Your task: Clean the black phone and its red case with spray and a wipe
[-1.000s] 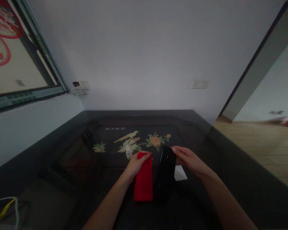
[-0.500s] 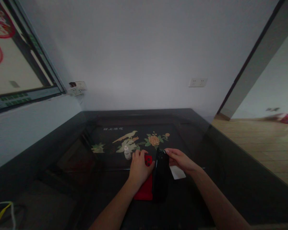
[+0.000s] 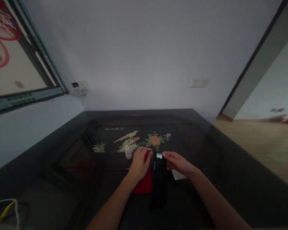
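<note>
My left hand (image 3: pixel 139 164) lies on top of a red phone case (image 3: pixel 144 185) on the dark glass table (image 3: pixel 86 159), fingers curled over its far end. My right hand (image 3: pixel 177 163) pinches the far end of a black phone (image 3: pixel 158 182), which stands tilted on its long edge right beside the red case. The phone's camera patch glints near my right fingertips. A small white dropper bottle (image 3: pixel 128 152) stands upright just left of my left hand.
A white card or cloth (image 3: pixel 176 175) lies on the table under my right wrist. A bird-and-flower picture (image 3: pixel 134 140) shows beneath the glass. Yellow and white cables (image 3: pixel 7 209) lie at the near left. Wall sockets (image 3: pixel 79 88) sit at the back left; wooden floor (image 3: pixel 266 147) on the right.
The black phone has been turned up onto its edge and brought against the red case. My left hand has slid further over the case, covering its far end.
</note>
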{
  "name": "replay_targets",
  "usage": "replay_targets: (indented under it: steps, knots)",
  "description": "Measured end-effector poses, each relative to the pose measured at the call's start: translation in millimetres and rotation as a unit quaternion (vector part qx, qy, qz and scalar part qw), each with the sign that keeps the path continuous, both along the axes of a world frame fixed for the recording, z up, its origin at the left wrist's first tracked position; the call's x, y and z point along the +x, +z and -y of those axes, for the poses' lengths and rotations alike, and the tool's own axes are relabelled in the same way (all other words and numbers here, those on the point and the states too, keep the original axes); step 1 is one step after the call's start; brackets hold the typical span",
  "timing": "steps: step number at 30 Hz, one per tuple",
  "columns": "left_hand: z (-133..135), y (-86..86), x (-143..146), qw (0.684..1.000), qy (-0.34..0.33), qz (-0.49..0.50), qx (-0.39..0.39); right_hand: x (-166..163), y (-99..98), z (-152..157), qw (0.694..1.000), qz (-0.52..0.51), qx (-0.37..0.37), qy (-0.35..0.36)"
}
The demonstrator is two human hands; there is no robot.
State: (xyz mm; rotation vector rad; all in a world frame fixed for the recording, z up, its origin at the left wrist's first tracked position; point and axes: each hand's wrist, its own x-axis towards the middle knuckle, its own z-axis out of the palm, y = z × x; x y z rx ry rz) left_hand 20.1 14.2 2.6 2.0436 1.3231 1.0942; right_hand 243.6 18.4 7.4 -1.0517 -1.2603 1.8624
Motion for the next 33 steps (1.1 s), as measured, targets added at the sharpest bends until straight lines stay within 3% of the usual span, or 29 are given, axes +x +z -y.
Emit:
replay_targets:
  steps: [3,6,11,13,15,17,19,23,27,33]
  knots:
    - [10.0,13.4,-1.8,0.987,-0.044,0.144,-0.059,-1.1,-2.1,0.5,0.999,-0.04,-0.004,0.004]
    - [19.0,23.0,-5.5,0.948,-0.134,0.233,-0.169,-0.9,-1.9,0.4,0.997,-0.08,0.003,0.006]
    - [29.5,32.8,-13.9,0.856,-0.302,0.23,-0.35,1.6,-1.4,0.5,0.992,-0.127,0.026,0.002]
    - [31.8,33.4,-15.7,0.822,-0.336,0.232,-0.398,2.3,-1.7,1.2,0.992,-0.125,0.033,-0.007]
    - [33.0,32.7,-16.1,0.813,-0.34,0.228,-0.415,2.5,-0.7,2.0,0.992,-0.121,0.036,-0.009]
    - [33.4,31.8,-15.2,0.833,-0.326,0.209,-0.396,2.7,2.7,2.0,0.992,-0.116,0.043,-0.009]
    - [33.5,31.8,-13.2,0.872,-0.29,0.177,-0.352,3.4,7.6,0.9,0.993,-0.09,0.065,-0.028]
    - [34.7,33.0,-6.7,0.944,-0.175,0.104,-0.259,5.7,14.5,-2.4,0.989,-0.016,0.088,-0.122]
    - [38.5,29.7,1.7,0.973,-0.109,0.097,-0.18,1.5,15.0,-0.5,0.991,-0.036,0.039,-0.122]
    - [43.6,17.8,14.4,0.989,-0.035,0.075,-0.123,-9.6,13.2,4.0,0.988,0.032,0.056,-0.138]
